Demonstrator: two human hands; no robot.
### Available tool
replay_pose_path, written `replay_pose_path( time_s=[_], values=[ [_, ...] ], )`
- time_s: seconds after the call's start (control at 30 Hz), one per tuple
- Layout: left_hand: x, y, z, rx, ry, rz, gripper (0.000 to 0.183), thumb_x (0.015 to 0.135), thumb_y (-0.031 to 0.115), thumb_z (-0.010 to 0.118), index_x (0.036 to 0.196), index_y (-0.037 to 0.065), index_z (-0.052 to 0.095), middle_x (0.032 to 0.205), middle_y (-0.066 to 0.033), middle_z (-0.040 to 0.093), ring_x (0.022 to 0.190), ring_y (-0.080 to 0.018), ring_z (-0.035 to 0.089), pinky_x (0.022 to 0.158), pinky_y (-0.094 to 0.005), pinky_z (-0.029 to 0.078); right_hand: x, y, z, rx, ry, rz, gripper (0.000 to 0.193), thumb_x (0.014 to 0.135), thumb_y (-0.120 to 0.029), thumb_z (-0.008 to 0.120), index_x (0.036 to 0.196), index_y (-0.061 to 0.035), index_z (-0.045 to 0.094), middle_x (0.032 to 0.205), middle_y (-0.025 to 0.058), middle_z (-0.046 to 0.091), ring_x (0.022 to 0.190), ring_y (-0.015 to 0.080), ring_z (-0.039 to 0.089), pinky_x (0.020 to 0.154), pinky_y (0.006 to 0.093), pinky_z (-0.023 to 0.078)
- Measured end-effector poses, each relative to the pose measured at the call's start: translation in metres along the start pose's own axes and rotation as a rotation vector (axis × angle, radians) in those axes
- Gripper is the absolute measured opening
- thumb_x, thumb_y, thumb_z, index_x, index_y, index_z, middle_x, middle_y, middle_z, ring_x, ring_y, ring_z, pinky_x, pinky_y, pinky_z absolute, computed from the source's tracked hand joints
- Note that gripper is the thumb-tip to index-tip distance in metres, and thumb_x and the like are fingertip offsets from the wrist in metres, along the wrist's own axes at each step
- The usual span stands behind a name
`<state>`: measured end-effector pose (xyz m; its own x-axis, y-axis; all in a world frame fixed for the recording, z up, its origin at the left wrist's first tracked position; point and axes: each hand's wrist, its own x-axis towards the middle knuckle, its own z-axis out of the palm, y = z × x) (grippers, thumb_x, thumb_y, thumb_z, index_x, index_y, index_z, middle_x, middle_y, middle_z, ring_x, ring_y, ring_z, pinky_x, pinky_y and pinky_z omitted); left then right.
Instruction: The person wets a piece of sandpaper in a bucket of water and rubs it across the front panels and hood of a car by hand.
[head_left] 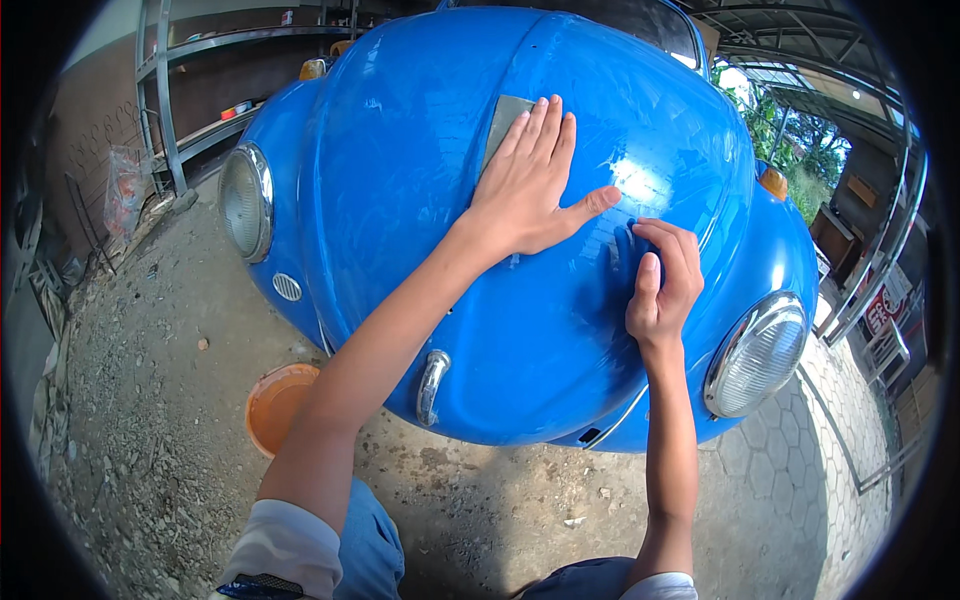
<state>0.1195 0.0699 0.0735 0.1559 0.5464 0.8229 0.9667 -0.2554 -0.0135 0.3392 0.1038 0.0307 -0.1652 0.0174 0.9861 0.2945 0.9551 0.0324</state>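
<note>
Pressing grey sandpaper sheet [503, 125] flat under open left hand [530, 185]; right hand [662, 285] curled on blue hood [400, 180].

1. The blue car hood [400, 200] lies broad and bare left of the left hand [530, 185].
2. Only a narrow strip of hood separates the left hand's thumb from the right hand [662, 285].
3. The chrome hood handle [432, 385] juts out low on the hood.
4. An orange basin [275, 405] sits on the gravel ground [150, 400] below.
</note>
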Motion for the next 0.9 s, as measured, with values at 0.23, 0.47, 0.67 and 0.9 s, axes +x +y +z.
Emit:
replay_pose_path(
  time_s=[0.23,0.47,0.67,0.9],
  values=[
    [-0.026,0.009,-0.001,-0.098,-0.072,0.046,0.114,0.104,0.079,0.029,0.164,-0.015,0.005,0.172,-0.0376,0.007,0.164,-0.0439,0.005,0.134,-0.0505,0.008,-0.007,0.006,0.000,0.057,0.019,0.019,0.031,0.099,-0.027,0.060,0.104,0.0016,0.072,0.108,0.0182,0.074,0.097,0.0339,0.067,0.087,0.0411,0.051],
    [-0.027,0.021,0.005,-0.160,-0.059,0.007,0.113,0.104,0.079,0.025,0.164,-0.014,0.000,0.172,-0.0380,0.005,0.164,-0.0448,0.003,0.134,-0.0503,0.006,0.001,0.002,-0.005,0.045,0.013,0.014,0.030,0.098,-0.025,0.060,0.104,0.0014,0.072,0.108,0.0191,0.074,0.098,0.0353,0.067,0.089,0.0421,0.051],
    [0.000,0.009,-0.009,-0.279,-0.099,-0.113,0.113,0.105,0.079,0.022,0.164,-0.014,-0.003,0.173,-0.0368,-0.001,0.164,-0.0433,-0.002,0.134,-0.0491,0.003,0.003,0.008,-0.019,0.031,0.047,0.022,0.032,0.100,-0.026,0.058,0.103,0.0021,0.072,0.105,0.0185,0.074,0.096,0.0347,0.068,0.087,0.0415,0.052],
    [0.004,0.028,0.008,-0.233,-0.066,-0.176,0.112,0.105,0.079,0.019,0.164,-0.014,-0.003,0.174,-0.0343,-0.001,0.164,-0.0413,-0.006,0.135,-0.0490,0.002,0.006,0.001,-0.025,0.046,0.050,0.056,0.032,0.102,-0.025,0.056,0.102,0.0021,0.072,0.104,0.0185,0.074,0.096,0.0343,0.068,0.087,0.0416,0.052]
  ],
)
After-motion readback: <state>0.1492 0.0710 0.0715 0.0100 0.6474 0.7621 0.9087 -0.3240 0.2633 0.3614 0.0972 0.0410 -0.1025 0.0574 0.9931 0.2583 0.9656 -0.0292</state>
